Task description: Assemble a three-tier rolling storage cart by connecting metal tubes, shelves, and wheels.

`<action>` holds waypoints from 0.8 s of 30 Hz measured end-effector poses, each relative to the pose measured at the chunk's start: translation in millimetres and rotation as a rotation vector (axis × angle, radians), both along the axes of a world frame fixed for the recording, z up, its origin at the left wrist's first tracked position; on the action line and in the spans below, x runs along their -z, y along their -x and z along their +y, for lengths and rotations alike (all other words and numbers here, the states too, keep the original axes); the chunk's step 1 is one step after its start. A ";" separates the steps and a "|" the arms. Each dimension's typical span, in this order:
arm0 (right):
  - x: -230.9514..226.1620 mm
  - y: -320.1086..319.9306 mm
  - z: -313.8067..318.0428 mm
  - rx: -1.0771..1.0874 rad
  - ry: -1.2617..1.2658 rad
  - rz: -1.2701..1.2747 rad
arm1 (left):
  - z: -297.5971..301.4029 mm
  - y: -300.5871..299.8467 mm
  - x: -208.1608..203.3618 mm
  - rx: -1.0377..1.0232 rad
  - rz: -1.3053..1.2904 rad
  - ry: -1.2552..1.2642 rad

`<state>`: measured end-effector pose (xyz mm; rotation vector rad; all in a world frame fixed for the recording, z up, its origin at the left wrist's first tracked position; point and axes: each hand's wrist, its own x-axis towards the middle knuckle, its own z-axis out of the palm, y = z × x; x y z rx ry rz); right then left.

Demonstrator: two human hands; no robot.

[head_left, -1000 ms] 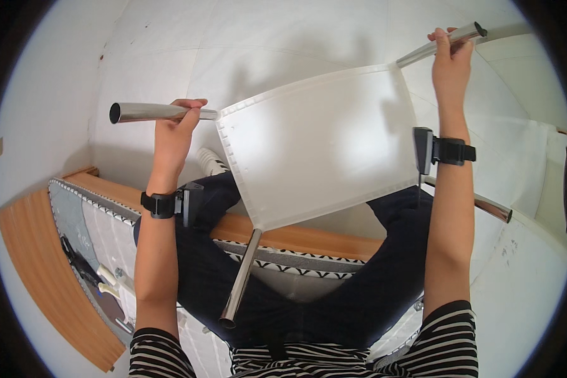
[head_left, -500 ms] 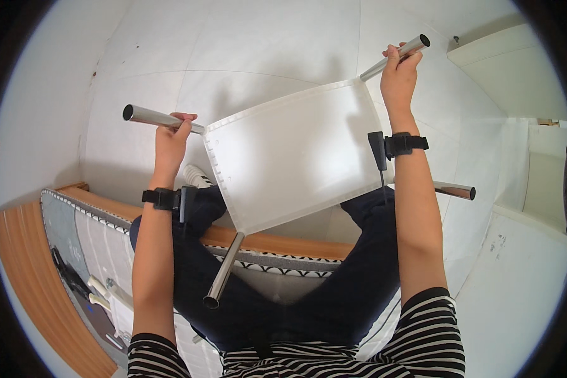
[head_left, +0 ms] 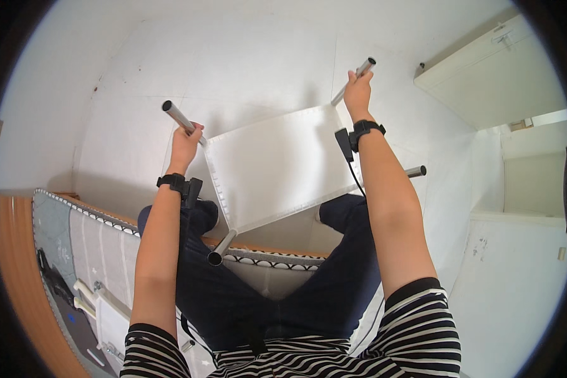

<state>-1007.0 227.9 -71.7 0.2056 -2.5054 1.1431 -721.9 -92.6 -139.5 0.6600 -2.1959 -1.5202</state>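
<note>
The left hand [head_left: 186, 150] and right hand [head_left: 358, 96] each grip a metal leg [head_left: 179, 118] of the white panel [head_left: 277, 167] between them, all four legs apparently fitted, none outstanding.

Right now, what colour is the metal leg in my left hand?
Shiny silver: the metal leg in the left hand shows best in the head view.

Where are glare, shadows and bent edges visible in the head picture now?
In the head view, glare brightens the white panel toward its right, soft shadows lie on the floor beyond its far edge, and the wooden board bows near the left rim.
</note>
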 end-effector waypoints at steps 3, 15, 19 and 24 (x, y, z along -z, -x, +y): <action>-7.1 -9.5 5.8 -0.107 -0.014 -0.046 | 0.2 -5.4 -2.9 0.002 -0.098 0.012; 0.5 1.7 4.1 -0.059 -0.063 -0.024 | 3.2 -3.7 -7.5 0.007 -0.104 -0.022; 5.3 -0.2 5.6 -0.092 -0.057 0.007 | 1.4 -1.0 -8.5 -0.004 -0.044 0.032; 5.4 -8.9 -0.6 -0.090 -0.047 0.012 | 1.2 -9.3 -6.4 -0.003 -0.080 0.001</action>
